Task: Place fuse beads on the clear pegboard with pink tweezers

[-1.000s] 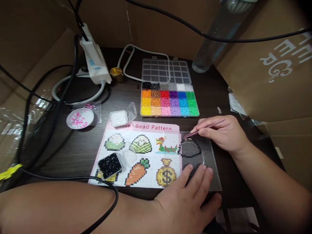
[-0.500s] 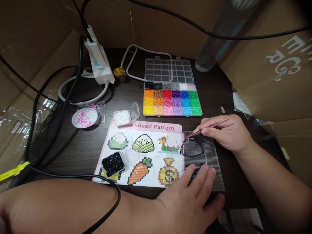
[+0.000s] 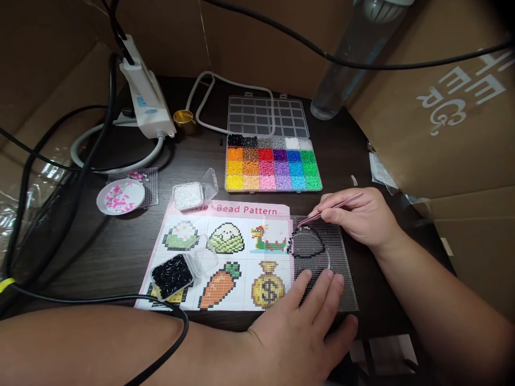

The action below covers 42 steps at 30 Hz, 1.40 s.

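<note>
My right hand [image 3: 358,214] is closed around pink tweezers [image 3: 341,203], whose tips reach down to the upper left of a black bead outline [image 3: 324,250]. This outline lies on a clear pegboard [image 3: 341,279], which overlaps the right side of a printed bead pattern sheet [image 3: 193,257]. My left hand [image 3: 301,327] lies with spread fingers over the pegboard's near edge, fingertips touching it below the outline. A small box of black beads [image 3: 172,276] stands open on the sheet. Another open box holds white beads [image 3: 188,196] at the sheet's upper left corner. Whether the tweezers pinch a bead is too small to tell.
A bead case [image 3: 273,166] with many colours stands open behind the sheet. At left are a white dish [image 3: 137,198] of pink beads and a power strip [image 3: 148,102]. A black cable [image 3: 183,327] crosses my left forearm. Cardboard walls [image 3: 454,139] surround the table.
The whole view has shifted, so everything sits slightly further left. Both hands stay at the pegboard, and the tweezers' tips remain at the upper left of the outline.
</note>
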Each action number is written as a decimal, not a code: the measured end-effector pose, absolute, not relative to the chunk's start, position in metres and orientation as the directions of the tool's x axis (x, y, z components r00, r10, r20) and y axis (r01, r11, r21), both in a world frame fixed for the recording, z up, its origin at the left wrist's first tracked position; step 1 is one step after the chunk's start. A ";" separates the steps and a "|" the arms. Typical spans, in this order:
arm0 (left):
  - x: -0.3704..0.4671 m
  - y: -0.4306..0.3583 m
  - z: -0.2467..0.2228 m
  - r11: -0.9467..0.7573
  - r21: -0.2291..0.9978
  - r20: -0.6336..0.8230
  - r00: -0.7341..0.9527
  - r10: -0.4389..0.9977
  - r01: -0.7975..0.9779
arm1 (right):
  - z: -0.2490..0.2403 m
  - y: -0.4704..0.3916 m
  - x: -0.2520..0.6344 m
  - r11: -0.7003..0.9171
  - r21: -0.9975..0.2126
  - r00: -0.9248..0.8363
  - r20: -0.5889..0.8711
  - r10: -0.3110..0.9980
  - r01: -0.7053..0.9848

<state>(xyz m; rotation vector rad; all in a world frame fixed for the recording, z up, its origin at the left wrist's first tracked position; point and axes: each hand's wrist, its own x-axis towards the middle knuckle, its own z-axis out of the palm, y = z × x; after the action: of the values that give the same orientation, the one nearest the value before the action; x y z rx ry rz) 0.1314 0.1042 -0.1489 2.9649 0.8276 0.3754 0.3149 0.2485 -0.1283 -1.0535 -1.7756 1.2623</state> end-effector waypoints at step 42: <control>0.132 0.104 -0.148 -0.853 0.100 0.192 0.831 0.522 0.513 | -0.132 0.249 0.317 0.212 -0.971 -0.524 0.126 0.842 0.107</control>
<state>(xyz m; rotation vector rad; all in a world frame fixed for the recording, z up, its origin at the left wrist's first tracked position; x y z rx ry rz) 0.1317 0.1036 -0.1479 2.9638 0.8384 0.3302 0.3173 0.2486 -0.1324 -0.8839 -1.8040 1.3657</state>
